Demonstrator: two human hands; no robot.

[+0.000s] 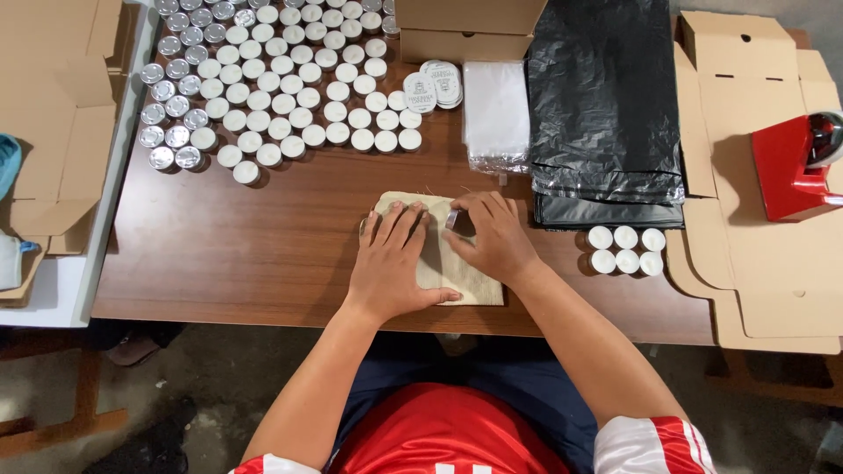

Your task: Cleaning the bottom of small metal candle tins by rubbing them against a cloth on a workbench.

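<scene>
The brown wooden table (263, 237) fills the view, with flattened cardboard (755, 263) overhanging its 3 o'clock end and more flat cardboard (61, 132) beyond the 9 o'clock end. At 1 o'clock lies a stack of black plastic bags (606, 105), with a pile of clear bags (496, 114) just beside it toward 12. A closed cardboard box (465, 26) sits at 12 o'clock. From 10 to 12 o'clock spreads a large field of tealight candles (281, 79), white wax up, some turned to show metal cups. A red tape dispenser (795, 162) rests on the cardboard at 3 o'clock, and a small stack of round labels (435, 88) lies beside the candle field.

At centre, near the 6 o'clock edge, lies a small beige cloth pouch (465, 276). The left hand (391, 263) lies flat on it, fingers spread, pressing it down and gripping nothing. The right hand (492, 237) rests on its 2 o'clock corner, fingers curled around a metal tealight cup (453, 219) at the pouch's mouth.

Six white tealights (626, 250) stand in two rows at 3 o'clock of the right wrist, near but apart. Bare tabletop lies open from 7 to 9 o'clock of the pouch.
</scene>
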